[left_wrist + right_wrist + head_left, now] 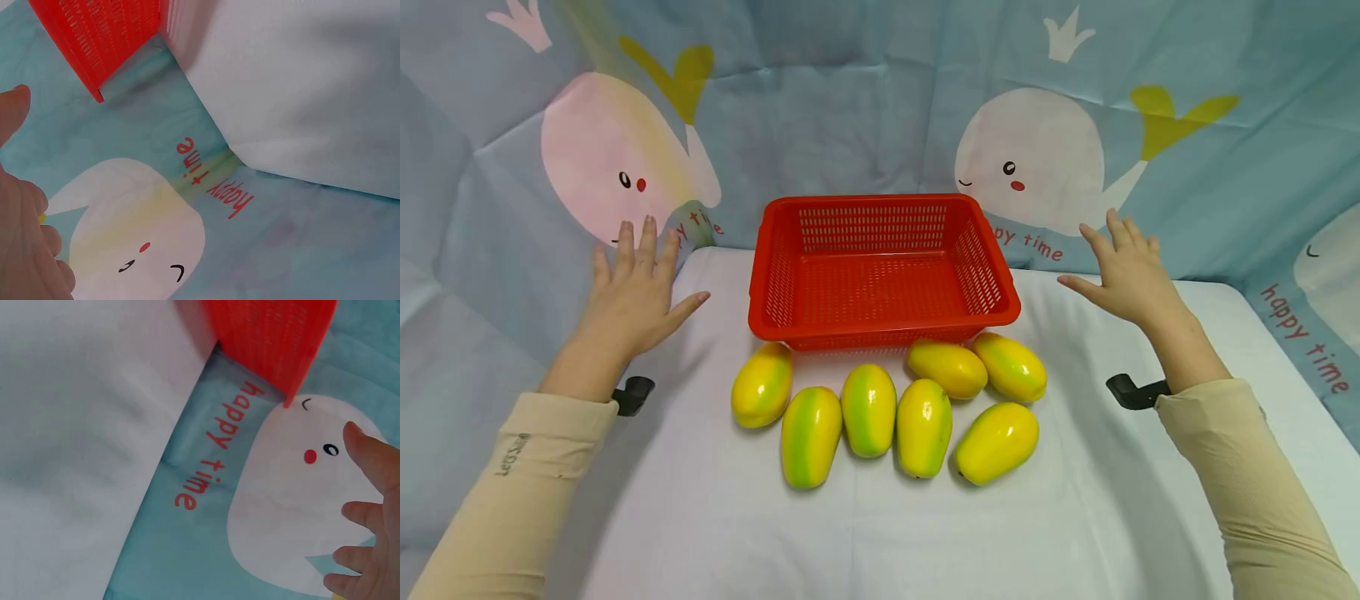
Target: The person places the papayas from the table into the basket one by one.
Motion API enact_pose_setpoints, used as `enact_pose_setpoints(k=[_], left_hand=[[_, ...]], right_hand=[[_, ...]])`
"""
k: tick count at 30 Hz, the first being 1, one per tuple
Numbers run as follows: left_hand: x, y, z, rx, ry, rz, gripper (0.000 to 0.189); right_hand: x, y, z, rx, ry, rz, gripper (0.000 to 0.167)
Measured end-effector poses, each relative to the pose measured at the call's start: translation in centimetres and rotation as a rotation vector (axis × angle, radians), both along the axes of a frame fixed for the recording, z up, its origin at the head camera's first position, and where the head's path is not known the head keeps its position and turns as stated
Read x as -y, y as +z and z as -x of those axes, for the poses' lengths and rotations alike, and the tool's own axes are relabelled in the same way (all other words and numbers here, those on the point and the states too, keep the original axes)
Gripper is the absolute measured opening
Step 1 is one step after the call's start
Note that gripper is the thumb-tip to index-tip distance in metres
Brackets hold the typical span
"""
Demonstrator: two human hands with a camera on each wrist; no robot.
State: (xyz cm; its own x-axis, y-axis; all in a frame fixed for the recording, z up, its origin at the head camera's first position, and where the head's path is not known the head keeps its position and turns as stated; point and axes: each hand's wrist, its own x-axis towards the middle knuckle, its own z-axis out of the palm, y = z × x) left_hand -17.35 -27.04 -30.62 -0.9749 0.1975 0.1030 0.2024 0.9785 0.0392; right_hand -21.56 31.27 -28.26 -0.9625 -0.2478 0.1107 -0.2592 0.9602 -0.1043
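Note:
My left hand (632, 296) is raised left of the red plastic basket (883, 333), fingers spread, touching nothing. On the other side my right hand (1123, 271) hovers with its fingers apart, likewise holding nothing. The basket has slotted walls and nothing inside it. In front of it lie several yellow-green papayas (868, 410), some close against each other; two of them, one papaya (949, 369) and another papaya (1011, 367), lie by the basket's front right. Both wrist views catch the thumb and some fingers, with a basket corner (106, 44) beyond the left hand.
A white cloth (715, 525) covers the table. Behind it hangs a blue curtain (842, 108) printed with whales, close to the basket's back. Black wrist mounts (634, 395) stick out from both sleeves.

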Motion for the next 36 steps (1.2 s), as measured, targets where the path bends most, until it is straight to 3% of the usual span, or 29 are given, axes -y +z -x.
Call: enact_pose_setpoints(k=[10,15,18,22,28,36], left_hand=[[-0.2,0.0,0.9,-0.007,0.004,0.050,0.087],[-1.3,-0.2,0.8,0.006,-0.011,0.049,0.085],[-2.6,-0.6,0.4,0.014,-0.030,0.009,0.081],[-4.7,-1.6,-0.5,0.027,-0.041,-0.047,0.077],[-7.7,-3.5,-1.7,0.035,-0.064,-0.170,0.074],[-8.6,-4.5,-1.8,0.041,-0.059,-0.287,0.067]], right_hand=[[0.3,-0.3,0.3,0.003,0.004,-0.015,0.081],[0.3,-0.7,0.1,0.001,0.013,0.002,0.081],[0.2,-1.2,-0.6,0.021,0.028,0.084,0.080],[0.5,-2.1,-2.2,0.110,0.043,0.272,0.081],[1.4,-4.8,-4.5,0.264,0.078,0.493,0.072],[2.1,-7.9,-5.1,0.343,0.200,0.637,0.060]])
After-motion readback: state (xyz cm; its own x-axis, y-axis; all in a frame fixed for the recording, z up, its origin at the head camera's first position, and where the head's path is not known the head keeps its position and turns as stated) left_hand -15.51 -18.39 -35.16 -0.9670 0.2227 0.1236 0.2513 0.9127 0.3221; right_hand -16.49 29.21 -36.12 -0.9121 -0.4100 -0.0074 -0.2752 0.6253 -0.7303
